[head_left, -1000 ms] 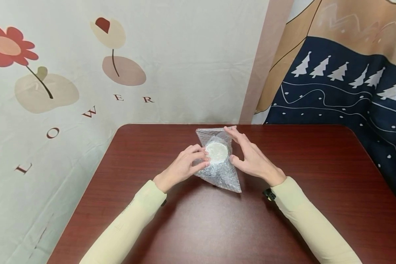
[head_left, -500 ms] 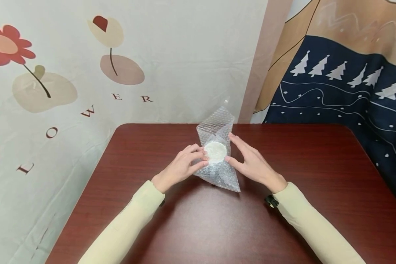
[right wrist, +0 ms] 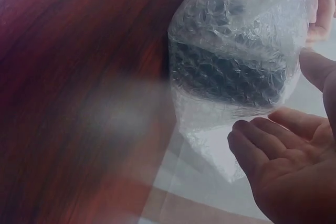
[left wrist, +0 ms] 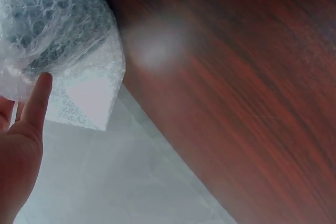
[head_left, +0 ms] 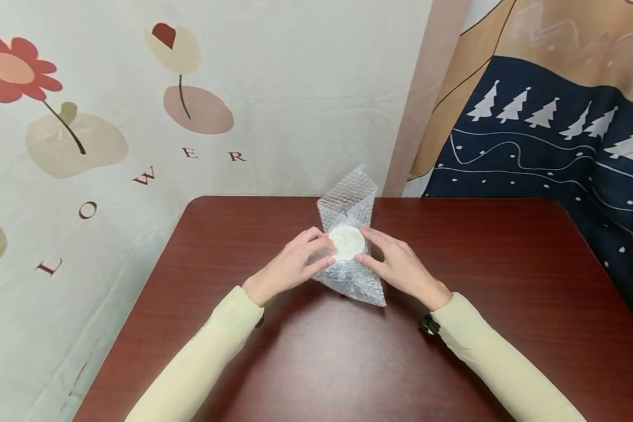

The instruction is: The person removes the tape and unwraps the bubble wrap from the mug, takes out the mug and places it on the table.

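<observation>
"Two hands, and what do we have between them?"

"We have a bubble-wrapped bundle [head_left: 350, 280] on the reddish-brown table [head_left: 322, 363], near its far edge, with a round white top [head_left: 347, 242] facing up."

"How is our grip?"

"Our left hand [head_left: 294, 259] holds the left side, fingers bent over the edge of the white top, thumb spread toward the near side. Our right hand [head_left: 405, 271] is loosely spread along the right side, thumb at the wrap; how hard it presses, we cannot tell."

"And the loose wrap?"

"We see a flap [head_left: 348, 193] standing up behind the top and a corner pointing toward us. Through the plastic we make out a dark band [right wrist: 226, 74], blurred."
</observation>
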{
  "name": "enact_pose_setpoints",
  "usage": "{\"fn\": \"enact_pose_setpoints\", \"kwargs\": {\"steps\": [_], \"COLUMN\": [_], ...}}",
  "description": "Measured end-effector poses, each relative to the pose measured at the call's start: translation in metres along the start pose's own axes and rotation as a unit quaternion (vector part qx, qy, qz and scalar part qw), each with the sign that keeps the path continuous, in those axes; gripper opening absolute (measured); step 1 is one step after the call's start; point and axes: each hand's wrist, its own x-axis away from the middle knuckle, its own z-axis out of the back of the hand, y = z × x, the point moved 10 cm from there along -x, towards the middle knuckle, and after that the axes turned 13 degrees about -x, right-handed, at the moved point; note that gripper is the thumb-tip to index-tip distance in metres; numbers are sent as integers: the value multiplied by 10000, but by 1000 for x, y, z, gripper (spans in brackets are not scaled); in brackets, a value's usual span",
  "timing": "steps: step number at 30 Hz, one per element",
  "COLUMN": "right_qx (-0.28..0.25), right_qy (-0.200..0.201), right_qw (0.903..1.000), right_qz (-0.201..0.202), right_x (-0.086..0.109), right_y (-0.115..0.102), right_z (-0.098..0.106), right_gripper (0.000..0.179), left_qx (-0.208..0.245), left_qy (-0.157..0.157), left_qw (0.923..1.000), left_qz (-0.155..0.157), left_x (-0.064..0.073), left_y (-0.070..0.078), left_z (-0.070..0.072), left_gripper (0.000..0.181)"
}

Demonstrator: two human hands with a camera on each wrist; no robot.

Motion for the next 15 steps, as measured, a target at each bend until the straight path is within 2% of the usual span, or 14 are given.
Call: {"fn": "enact_pose_setpoints", "kwargs": {"steps": [9, 12, 15], "right_qx": [-44, -58, -67], "right_qy": [-96, -85, -128], "right_qw": [9999, 9999, 9999], "right_qz": [70, 63, 5], "right_x": [-1, -1, 0], "right_y": [0, 0, 1], "right_z": [-3, -2, -2], "right_gripper": [65, 65, 65], "left_qx": [-241, -197, -72], "left_qy": [-348, -681, -1108], "left_qw": [9987, 9966, 9924], "left_qz": [288, 429, 540], "left_x": [-4, -7, -8], "left_y": [-9, -15, -21], "left_z": [-3, -12, -22], "left_gripper": [58, 72, 77]}}
